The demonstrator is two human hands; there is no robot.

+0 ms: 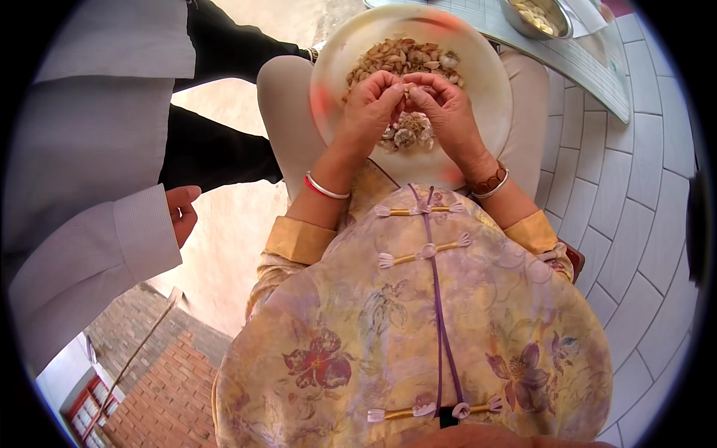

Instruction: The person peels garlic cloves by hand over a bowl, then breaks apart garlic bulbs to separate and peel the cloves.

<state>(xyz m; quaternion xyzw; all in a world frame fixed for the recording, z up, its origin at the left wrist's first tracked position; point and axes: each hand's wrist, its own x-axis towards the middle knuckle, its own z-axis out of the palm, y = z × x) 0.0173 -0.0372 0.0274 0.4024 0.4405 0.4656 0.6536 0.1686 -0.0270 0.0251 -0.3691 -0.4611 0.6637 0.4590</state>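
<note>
Over a large round pale plate [340,45] on my lap, my left hand [372,108] and my right hand [446,112] meet at the fingertips. Both are closed in a pinch on one small garlic clove [407,88], mostly covered by the fingers. Many loose unpeeled garlic cloves [399,56] lie heaped on the plate's far side. Nearer to me, partly behind my hands, sit whitish garlic heads [407,137] with papery skin. Another pale garlic head [449,60] rests at the right of the heap.
A metal bowl [535,30] of peeled cloves stands on a light table [582,71] at the upper right. On my left is another person in a pale sleeve [142,231], with a hand [181,213] hanging near my arm. Tiles [597,194] cover the ground at right.
</note>
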